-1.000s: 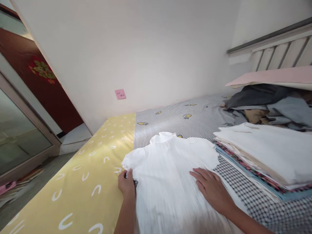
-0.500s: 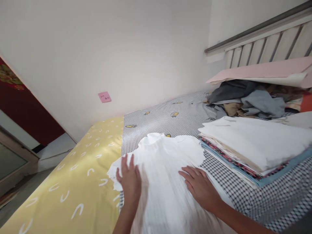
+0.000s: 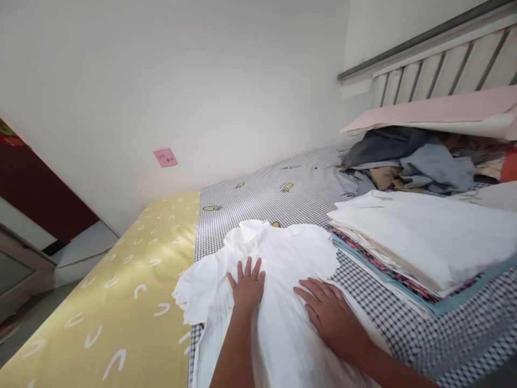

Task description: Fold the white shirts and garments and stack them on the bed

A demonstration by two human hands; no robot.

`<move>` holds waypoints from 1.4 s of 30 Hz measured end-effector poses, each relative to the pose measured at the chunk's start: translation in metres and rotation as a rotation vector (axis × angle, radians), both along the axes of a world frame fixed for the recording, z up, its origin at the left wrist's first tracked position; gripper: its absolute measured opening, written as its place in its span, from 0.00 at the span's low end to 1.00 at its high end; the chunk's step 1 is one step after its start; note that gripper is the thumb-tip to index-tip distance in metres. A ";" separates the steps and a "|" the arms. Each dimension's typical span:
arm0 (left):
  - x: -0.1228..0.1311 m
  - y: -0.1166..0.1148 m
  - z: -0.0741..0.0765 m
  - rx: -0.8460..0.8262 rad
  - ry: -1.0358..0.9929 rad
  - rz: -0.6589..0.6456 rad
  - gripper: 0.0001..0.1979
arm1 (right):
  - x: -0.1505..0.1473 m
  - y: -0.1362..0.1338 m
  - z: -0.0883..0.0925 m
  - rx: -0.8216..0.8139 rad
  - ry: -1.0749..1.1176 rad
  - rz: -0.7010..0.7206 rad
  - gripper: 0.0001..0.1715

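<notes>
Both hands lie flat, palms down, fingers spread, gripping nothing. Left hand [image 3: 247, 288] presses the chest area of the white blouse [image 3: 283, 258]; right hand [image 3: 332, 315] rests on its right side, near the scalloped sleeve edge. Hands close together, not touching.

Garment: white, thin, fine vertical pleats/crinkle texture, small stand collar at far end, short ruffled sleeves w/ wavy edges. Spread face-up, mostly smooth, left sleeve overhanging onto the yellow sheet [image 3: 121, 302]. Body lies on the checked sheet [image 3: 291, 186], approx. centre of the bed.

Adjacent, right: stack of folded fabrics [image 3: 424, 242], white on top. Behind it: loose pile of clothes [image 3: 407, 161], grey/tan. Pink note [image 3: 165, 157] on wall.
</notes>
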State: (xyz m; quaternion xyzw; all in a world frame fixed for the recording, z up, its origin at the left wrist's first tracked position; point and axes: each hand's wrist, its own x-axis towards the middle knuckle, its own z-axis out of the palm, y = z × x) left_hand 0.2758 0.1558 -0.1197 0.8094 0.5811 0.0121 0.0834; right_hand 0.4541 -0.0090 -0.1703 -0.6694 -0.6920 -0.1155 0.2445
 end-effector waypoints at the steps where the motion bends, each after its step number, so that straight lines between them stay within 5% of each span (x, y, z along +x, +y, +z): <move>1: -0.001 -0.005 -0.001 0.016 -0.004 0.013 0.27 | -0.001 0.000 0.001 -0.004 0.001 -0.005 0.25; 5: -0.020 -0.037 -0.008 0.107 -0.017 0.009 0.28 | -0.004 -0.001 0.007 -0.040 0.006 -0.030 0.26; 15: -0.120 -0.121 -0.011 0.249 0.018 0.095 0.26 | -0.005 -0.019 0.010 -0.001 0.038 -0.033 0.25; 27: -0.122 -0.153 -0.013 0.264 0.052 0.288 0.26 | 0.016 -0.133 -0.048 0.059 0.002 -0.112 0.35; 32: -0.121 -0.150 -0.012 0.213 0.019 0.310 0.27 | 0.023 -0.155 -0.075 0.118 0.393 -0.096 0.28; 36: -0.120 -0.149 -0.010 0.192 0.012 0.320 0.28 | 0.031 -0.166 -0.094 0.192 0.986 -0.334 0.27; 39: -0.120 -0.148 -0.010 0.185 0.022 0.319 0.29 | 0.036 -0.170 -0.092 0.168 1.290 -0.491 0.30; 42: -0.121 -0.147 -0.010 0.181 0.033 0.316 0.29 | 0.033 -0.169 -0.078 0.023 1.493 -0.384 0.30</move>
